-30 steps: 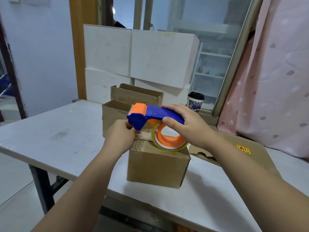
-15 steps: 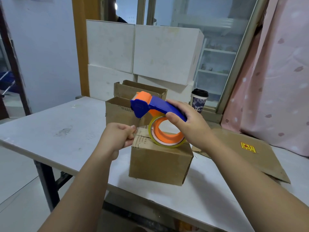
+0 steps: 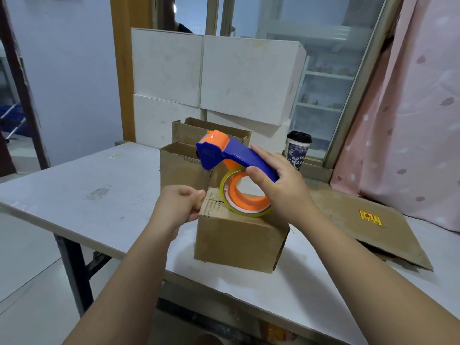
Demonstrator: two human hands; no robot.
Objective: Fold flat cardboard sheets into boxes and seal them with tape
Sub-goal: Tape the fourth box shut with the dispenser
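A closed brown cardboard box (image 3: 239,239) stands near the front edge of the white table (image 3: 87,195). My right hand (image 3: 281,185) grips the blue handle of a blue and orange tape dispenser (image 3: 224,155), held tilted above the box, its tape roll (image 3: 245,195) just over the box top. My left hand (image 3: 178,206) is at the box's top left corner with thumb and fingers pinched together, apparently on the clear tape end, which I cannot make out. Flat cardboard sheets (image 3: 368,225) lie on the table to the right.
Two open-topped cardboard boxes (image 3: 181,165) stand right behind the closed one. White boxes (image 3: 224,75) are stacked against the window at the back. A paper cup with a black lid (image 3: 297,151) sits on the sill. A pink curtain (image 3: 410,120) hangs at the right.
My left hand dropped from the dispenser's head down to the box's top left corner. The dispenser tilted, its head rising and its roll nearing the box top.
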